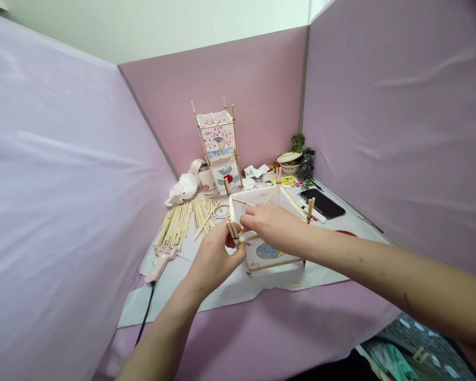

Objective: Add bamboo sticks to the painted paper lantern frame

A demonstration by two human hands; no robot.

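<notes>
A square lantern frame [275, 262] of thin wooden sticks with white panels stands on the table in front of me. Its near panel carries a blue round drawing [267, 251]. My left hand [216, 256] is closed around the near left corner post of this frame, thumb on the near side. My right hand [267, 221] reaches over the open top, its fingers pinched together at the inside of the same corner. What those fingertips hold is hidden. Behind, a taller two-tier lantern [218, 143] with painted panels stands upright.
Loose wooden sticks [176, 225] lie spread at the left, near a pink glue gun [162, 263] with a black cord. At the right are a black phone [322, 203], markers [315, 214] and a lidded pot [289, 164]. Fabric walls [360, 106] enclose the table.
</notes>
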